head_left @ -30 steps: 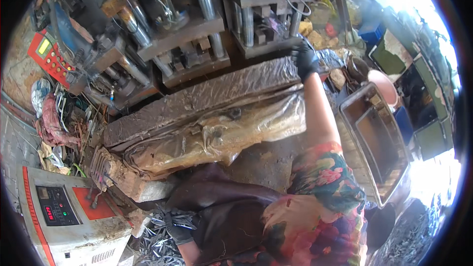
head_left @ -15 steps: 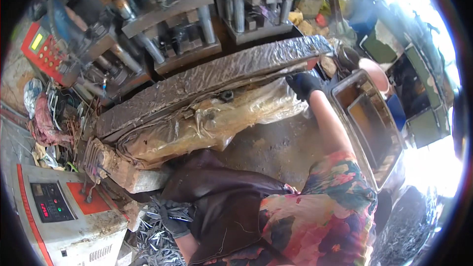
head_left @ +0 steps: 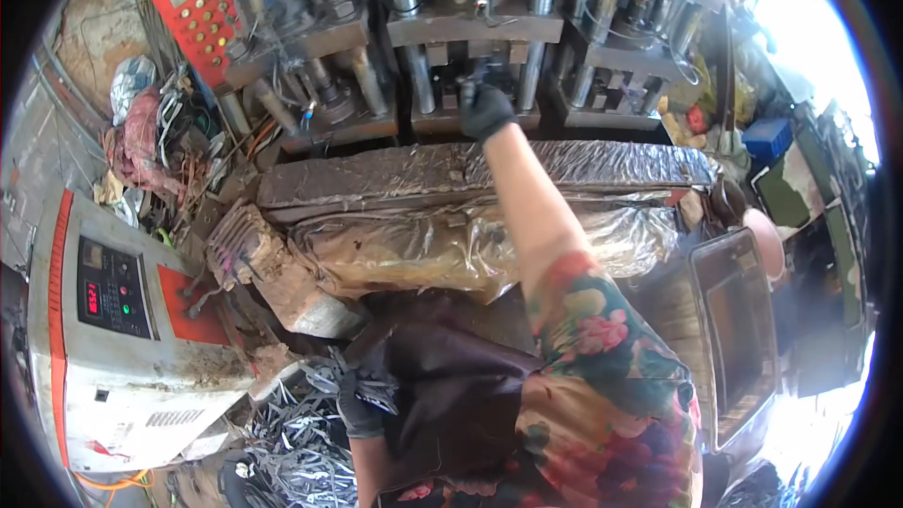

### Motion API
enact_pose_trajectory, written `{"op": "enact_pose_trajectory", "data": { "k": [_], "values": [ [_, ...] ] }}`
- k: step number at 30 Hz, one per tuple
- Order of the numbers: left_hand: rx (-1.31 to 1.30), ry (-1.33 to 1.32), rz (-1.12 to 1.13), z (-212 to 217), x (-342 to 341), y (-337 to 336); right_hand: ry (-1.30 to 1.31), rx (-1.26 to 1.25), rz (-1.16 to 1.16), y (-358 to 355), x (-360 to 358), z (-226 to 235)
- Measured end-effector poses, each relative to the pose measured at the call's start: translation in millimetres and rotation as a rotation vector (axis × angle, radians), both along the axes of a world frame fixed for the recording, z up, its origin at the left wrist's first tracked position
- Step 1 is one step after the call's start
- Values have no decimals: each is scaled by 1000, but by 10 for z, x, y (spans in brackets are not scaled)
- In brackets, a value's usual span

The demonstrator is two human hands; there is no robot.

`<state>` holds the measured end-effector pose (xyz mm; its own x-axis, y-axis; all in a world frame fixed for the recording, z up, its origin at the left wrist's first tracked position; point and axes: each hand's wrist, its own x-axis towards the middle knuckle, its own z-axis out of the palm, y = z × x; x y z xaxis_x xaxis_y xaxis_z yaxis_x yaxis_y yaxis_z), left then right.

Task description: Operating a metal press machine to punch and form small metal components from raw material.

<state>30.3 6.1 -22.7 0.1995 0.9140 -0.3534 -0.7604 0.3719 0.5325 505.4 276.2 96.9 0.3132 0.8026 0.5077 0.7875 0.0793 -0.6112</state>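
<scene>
— Look first close to the body. Did the left hand change?

— Almost not. The black glove stays low at the dark apron, just above the heap of thin grey metal strips, as it was 1 second ago. The fingers bend inward over the strips, but whether they really pinch some I cannot tell.

— And beyond it?

— The crumpled clear plastic sheet hangs at the front of the bench, and above it lies the long ledge wrapped in silver foil. Both are as before.

— So what is new?

— The right hand. 1 second ago it reached to the right end of the foil ledge, near the rectangular metal tray. Now the arm stretches over the ledge to the middle one of the 3 grey steel press stations. I judge the work has gone from the side of the bench to the press itself.

— Does it hold something there?

— The gloved fingers are closed around a small dark part, which stands at the base of that middle press, between its shiny columns. It looks short and blackish; more detail I cannot see.
</scene>
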Motion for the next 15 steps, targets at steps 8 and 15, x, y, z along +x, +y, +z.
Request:
{"op": "enact_pose_trajectory", "data": {
  "k": [8,15],
  "values": [
    [42,-125,-62,235,191,166,1499,602,984,-2822,1605,-265],
    [75,-82,100,243,159,136,824,-139,314,-2417,-880,31]
  ]
}}
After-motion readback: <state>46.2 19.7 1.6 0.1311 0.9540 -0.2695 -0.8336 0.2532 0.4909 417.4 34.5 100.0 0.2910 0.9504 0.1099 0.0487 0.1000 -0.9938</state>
